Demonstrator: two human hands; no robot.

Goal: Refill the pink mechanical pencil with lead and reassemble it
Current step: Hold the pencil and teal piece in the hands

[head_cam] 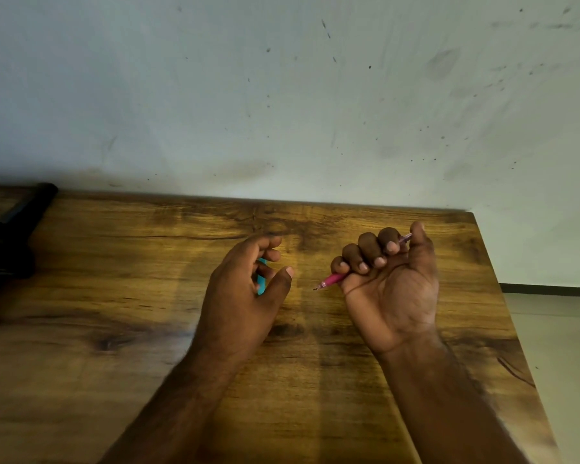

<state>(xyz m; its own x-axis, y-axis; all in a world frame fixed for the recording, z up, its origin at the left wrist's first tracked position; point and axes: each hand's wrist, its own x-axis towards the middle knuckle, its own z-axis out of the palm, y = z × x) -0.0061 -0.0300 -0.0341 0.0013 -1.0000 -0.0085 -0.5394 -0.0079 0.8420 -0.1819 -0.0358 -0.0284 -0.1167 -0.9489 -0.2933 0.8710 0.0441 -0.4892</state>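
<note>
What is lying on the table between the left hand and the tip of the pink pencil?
Nothing: in the head view, only bare wooden table shows between the left hand and the tip of the pink pencil, which the right hand holds.

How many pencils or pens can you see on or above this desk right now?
1 for certain: the pink mechanical pencil gripped in the right hand. A teal object sits mostly hidden behind the left hand; whether it is a pen is unclear.
</note>
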